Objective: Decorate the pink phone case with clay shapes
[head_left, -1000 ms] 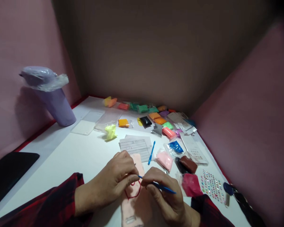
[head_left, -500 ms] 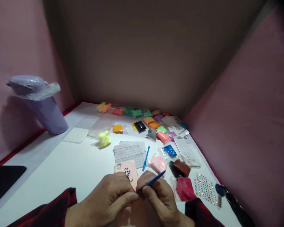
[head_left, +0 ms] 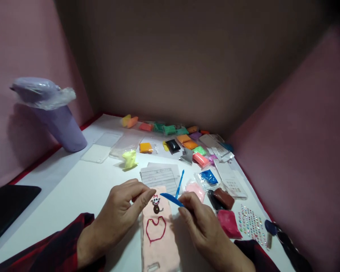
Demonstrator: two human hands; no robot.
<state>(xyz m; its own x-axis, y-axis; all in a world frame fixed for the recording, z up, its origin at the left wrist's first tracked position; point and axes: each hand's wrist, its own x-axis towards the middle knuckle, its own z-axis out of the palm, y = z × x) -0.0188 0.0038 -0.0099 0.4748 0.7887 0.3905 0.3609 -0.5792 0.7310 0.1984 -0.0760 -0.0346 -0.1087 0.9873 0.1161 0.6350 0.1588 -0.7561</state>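
A pink phone case (head_left: 160,234) lies near the front edge of the white bench (head_left: 82,189), bearing a red heart outline and a small dark figure above it. The left hand (head_left: 121,211) rests on the case's left edge, fingers curled against it; whether it grips the case is hard to tell. The right hand (head_left: 201,223) pinches a blue modelling tool (head_left: 171,199), its tip just beside the small figure. A second blue tool (head_left: 180,183) lies farther back beside a lined paper slip (head_left: 160,176). Clay packets (head_left: 184,139) spread across the far side, and a purple cup (head_left: 61,121) stands at far left.
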